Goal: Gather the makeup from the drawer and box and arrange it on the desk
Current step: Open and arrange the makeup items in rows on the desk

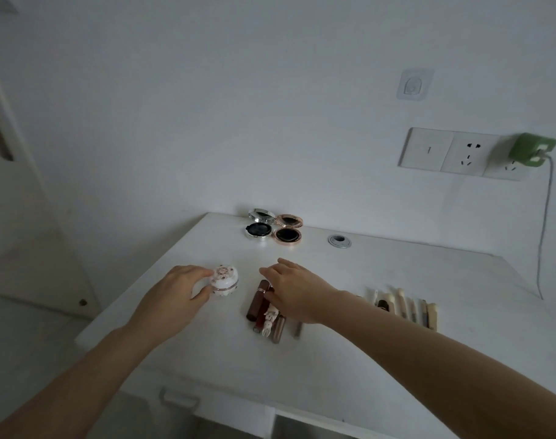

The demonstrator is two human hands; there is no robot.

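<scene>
My left hand (175, 288) grips a small round white jar with a floral lid (225, 280), which stands on the white desk (349, 350). My right hand (294, 288) reaches over a row of brown lipstick tubes (264, 312) lying side by side, its fingers stretched out flat toward the jar; a ring shows on one finger. Whether it touches the tubes is unclear. Two open compacts, one silver (259, 228) and one rose gold (288, 231), stand at the desk's back edge. Several makeup brushes (406, 307) lie in a row to the right.
A metal cable grommet (339, 241) sits in the desk near the wall. Wall sockets (454, 153) hold a green charger (531, 150) with a cable hanging down. A drawer handle (178, 399) shows below the desk's front edge. A white cabinet door stands at the left.
</scene>
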